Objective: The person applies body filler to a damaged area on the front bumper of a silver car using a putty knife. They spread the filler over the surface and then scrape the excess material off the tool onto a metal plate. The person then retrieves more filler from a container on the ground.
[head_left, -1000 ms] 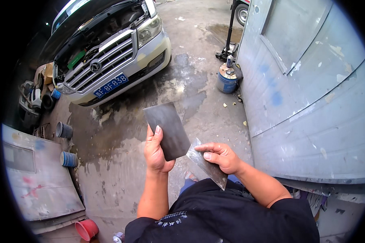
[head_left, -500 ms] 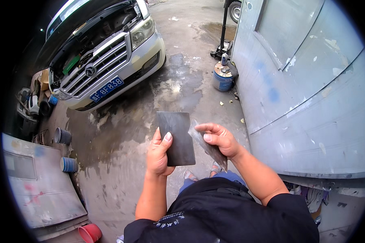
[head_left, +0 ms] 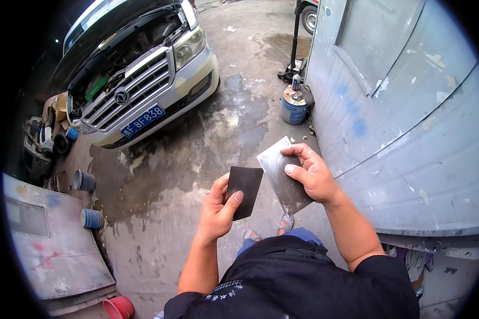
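The left hand (head_left: 221, 207) is closing around a dark plate (head_left: 248, 187), a flat rectangle sitting at the centre of the frame. Just right of it, the right hand (head_left: 314, 175) is pinching a streaked plate (head_left: 283, 173) near its upper right. The facing edges are lying very close, so to my eye a careless turn could be scraping them together or nicking a finger. A loosening pinch could be dropping one onto the floor (head_left: 149, 250). I'm counting two hands, two plates, one open-hooded vehicle (head_left: 143, 90) filling the upper left, one grey bucket (head_left: 84, 181) and one blue-sided bucket (head_left: 92, 218) standing middle left, one red bucket (head_left: 118, 307) sitting lower left, and one blue drum (head_left: 294, 112) standing upper right.
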Motion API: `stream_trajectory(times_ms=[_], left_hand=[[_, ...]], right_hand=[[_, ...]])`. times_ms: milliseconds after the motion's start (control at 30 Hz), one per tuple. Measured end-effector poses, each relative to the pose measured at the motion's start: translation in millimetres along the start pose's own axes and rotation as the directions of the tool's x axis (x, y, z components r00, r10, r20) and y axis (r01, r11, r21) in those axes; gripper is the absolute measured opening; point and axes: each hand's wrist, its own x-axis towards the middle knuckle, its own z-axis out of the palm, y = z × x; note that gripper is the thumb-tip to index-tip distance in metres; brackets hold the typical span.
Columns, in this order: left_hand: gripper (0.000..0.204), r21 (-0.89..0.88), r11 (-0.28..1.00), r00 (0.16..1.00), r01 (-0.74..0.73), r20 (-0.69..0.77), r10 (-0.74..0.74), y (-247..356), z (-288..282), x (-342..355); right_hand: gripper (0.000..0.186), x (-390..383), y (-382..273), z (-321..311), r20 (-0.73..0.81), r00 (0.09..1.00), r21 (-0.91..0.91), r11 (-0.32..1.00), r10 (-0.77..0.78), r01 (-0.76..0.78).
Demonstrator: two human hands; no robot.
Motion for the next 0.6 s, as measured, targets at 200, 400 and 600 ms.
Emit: stream_trajectory(times_ms=[200,400,600], left_hand=[[0.04,0.162,0.987,0.999,0.022,0.022,-0.026,-14.3,-3.0,-4.0],[0.04,0.012,0.999,0.998,0.036,0.05,-0.037,-1.4,-11.7,-6.2],[0.039,0.039,0.984,0.976,0.173,0.13,-0.177,0.7,-14.7,-9.7]], right_hand=[[0.034,7.2,-5.9,31.3,0.084,0.996,0.137,0.99,0.02,-0.031],[0.028,15.4,27.6,-24.4,-0.135,0.981,-0.242,0.955,0.142,-0.172],[0.026,20.8,-2.0,-12.2,0.013,0.996,-0.594,0.8,-0.094,0.083]])
